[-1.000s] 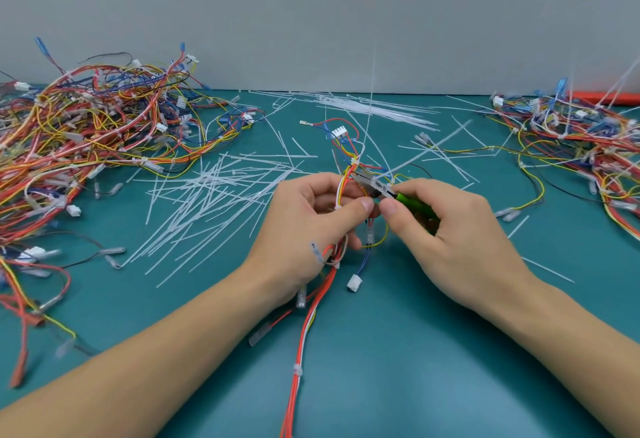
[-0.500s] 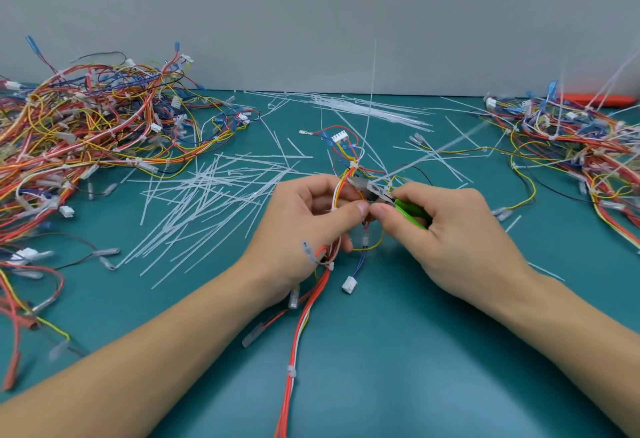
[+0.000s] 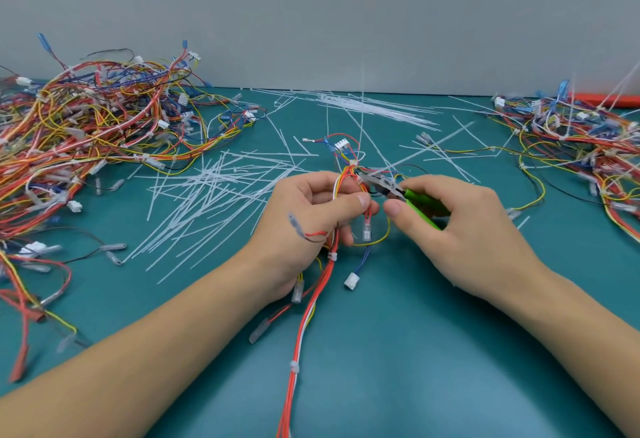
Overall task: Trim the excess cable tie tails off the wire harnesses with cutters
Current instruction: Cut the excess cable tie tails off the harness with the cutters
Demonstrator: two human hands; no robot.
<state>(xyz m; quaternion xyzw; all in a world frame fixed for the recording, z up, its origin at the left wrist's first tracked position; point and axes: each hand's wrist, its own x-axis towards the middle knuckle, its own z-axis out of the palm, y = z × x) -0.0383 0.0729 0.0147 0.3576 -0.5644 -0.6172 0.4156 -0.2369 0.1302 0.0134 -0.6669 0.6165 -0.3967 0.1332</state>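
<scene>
A: Biggest first. What's around?

B: Teal table (image 3: 398, 351), grey wall (image 3: 311, 4) behind it. Big tangle of wire harnesses (image 3: 86, 132) far left, red, yellow, blue and black wires with white connectors. Second, smaller tangle (image 3: 575, 146) far right, tie tails sticking up out of it.

A: Middle?

B: Scatter of cut white tie tails (image 3: 214, 195) left of centre, lying flat and criss-crossed. Bundle of unused-looking white ties (image 3: 374, 108) near the wall (can't tell if they're cut or whole).

A: Anything blocking?

B: Both forearms come in from the bottom corners. The left hand (image 3: 308, 222) hides part of the harness it holds.

A: The harness?

B: Harness in hand (image 3: 311, 302) sits centre, just above the table. Red, white and yellow wires run from the bottom edge up into the left hand, with a small white tie around them lower down. White connector (image 3: 351, 280) hangs on blue wires below the hands. Another white plug (image 3: 341, 143) lies beyond the hands.

A: Hands?

B: Left hand is curled around the wire bundle, thumb pressed on it. Right hand (image 3: 460, 226) grips the green-handled cutters (image 3: 398, 191), whose metal nose points left at a white tie (image 3: 353, 162) on the bundle. A long tie tail (image 3: 362, 108) stands upright from there.

A: Cutter blades?

B: Too blurred to tell.
</scene>
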